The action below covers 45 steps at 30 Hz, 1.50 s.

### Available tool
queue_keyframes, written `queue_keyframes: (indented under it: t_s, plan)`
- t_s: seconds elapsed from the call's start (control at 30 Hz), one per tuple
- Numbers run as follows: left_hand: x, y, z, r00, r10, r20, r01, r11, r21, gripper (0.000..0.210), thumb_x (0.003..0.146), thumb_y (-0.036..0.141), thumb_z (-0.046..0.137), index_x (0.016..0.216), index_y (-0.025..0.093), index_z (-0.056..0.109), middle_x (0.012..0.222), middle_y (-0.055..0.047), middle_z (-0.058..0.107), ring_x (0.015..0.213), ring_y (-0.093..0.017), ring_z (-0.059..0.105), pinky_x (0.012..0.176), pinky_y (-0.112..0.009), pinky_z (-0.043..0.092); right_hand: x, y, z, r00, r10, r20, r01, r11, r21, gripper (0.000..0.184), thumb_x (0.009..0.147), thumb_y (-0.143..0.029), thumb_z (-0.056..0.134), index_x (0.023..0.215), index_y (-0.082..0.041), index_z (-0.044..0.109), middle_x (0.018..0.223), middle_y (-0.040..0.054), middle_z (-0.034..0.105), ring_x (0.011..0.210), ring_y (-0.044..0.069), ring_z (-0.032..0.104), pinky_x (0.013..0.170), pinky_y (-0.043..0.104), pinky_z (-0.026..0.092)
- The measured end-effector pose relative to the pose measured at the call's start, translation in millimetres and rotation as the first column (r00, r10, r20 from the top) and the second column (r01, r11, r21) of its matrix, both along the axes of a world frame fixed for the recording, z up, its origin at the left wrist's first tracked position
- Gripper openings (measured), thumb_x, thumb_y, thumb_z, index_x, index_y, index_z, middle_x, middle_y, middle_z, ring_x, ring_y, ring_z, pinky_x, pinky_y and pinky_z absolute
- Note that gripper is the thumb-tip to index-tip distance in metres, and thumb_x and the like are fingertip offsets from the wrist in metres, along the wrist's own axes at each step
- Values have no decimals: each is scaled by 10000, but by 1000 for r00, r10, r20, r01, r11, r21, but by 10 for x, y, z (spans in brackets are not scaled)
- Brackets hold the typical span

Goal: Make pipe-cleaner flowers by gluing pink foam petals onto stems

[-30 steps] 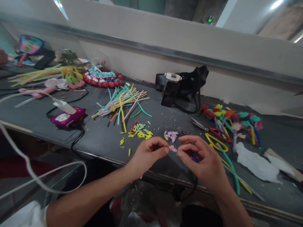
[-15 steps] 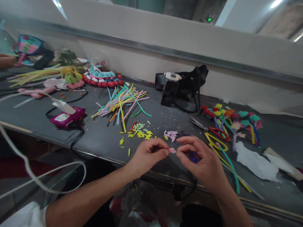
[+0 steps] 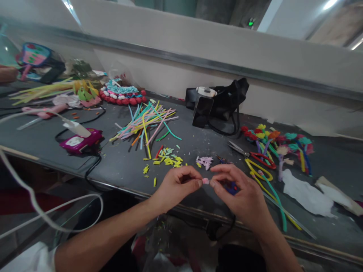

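Note:
Between my two hands is a small pink fuzzy piece point(image 3: 205, 181), pinched from both sides just above the front of the dark table point(image 3: 119, 166). My left hand point(image 3: 181, 183) grips its left end with thumb and forefinger. The thumb and forefinger of my right hand point(image 3: 238, 189) close on its right end. Just beyond lies a heap of short lilac pieces point(image 3: 205, 162), with a pile of short yellow pieces point(image 3: 173, 161) to its left. Red-handled scissors point(image 3: 262, 159) rest open to the right. A blue tool point(image 3: 233, 188) is partly covered by my right hand.
Pipe cleaners point(image 3: 150, 122) lie in a loose pile at centre left. A purple device point(image 3: 81, 141) with cables sits further left. A black bag point(image 3: 227, 100) and a jar point(image 3: 203, 107) stand at the back. Fuzzy flowers point(image 3: 272, 138) lie right. Another person's hand point(image 3: 8, 73) shows far left.
Both hands stay nearly in place, still holding the pink piece, with only slight finger movement. The other person's hand at the far left has shifted slightly.

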State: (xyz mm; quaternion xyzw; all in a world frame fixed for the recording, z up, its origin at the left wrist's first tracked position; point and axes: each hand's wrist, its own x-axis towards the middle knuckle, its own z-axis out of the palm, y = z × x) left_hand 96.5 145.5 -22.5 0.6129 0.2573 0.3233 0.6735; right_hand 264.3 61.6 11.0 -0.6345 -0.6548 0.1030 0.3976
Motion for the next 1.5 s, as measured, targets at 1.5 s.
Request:
queue_keyframes:
  t_s: [1.5]
  plan:
    - [-42,-5,28,996,85,-5,-81,963,256,133,812,287,694,822,159,730,707,-18,602,653,-110,509,599,-231,384,-116,-38,-15,983,-48,175,23,989,144,82,844,-186,615,774,-227,606,670,-32,606,607,115,571,604,234,457]
